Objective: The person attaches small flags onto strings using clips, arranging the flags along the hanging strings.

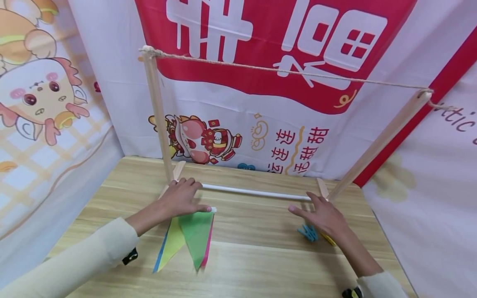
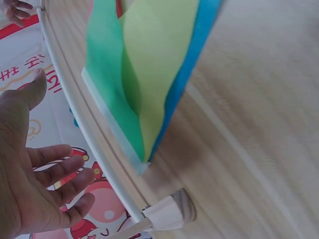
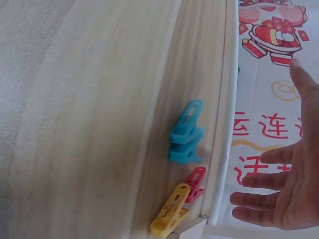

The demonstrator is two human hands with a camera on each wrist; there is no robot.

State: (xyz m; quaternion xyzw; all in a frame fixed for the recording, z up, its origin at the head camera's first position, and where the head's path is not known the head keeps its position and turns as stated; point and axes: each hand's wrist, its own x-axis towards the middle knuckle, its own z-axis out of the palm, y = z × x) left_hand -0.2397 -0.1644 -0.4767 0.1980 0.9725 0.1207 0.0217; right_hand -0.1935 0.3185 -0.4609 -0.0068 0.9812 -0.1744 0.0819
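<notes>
— First, the left hand [image 1: 179, 200]?
— Fingers and thumb stretched and parted, palm bare, near the base of the left post [image 1: 154, 95].
— And the right hand [image 1: 323, 217]?
— Spread likewise, thumb pointing inward, near the base of the right post [image 1: 384, 138]. Contact with either post: impossible to tell. Cream sleeves [image 1: 93, 248] behind both wrists.
— Close by the left?
— Coloured flags [image 1: 197, 234], lying on the table [image 1: 257, 269] in an overlapping fan: green uppermost, then yellow and blue, with pink showing at the right edge. White band along the green top edge, tips toward the person.
— Close by the right?
— Blue-green clips [image 3: 187, 124] on the table, close together; near the post's base, a yellow clip [image 3: 170, 211] partly hiding a red clip [image 3: 198, 179].
— Farther out?
— White rod [image 1: 253, 192], running low between the posts. Overhead, a string [image 1: 290, 72] tied to both post tops, loose end trailing past the right one.
— Background?
— Red-and-white cloth [image 1: 231, 95], printed with large white characters and a cartoon figure; at far left, another cloth [image 1: 37, 99], printed with a cartoon animal.
</notes>
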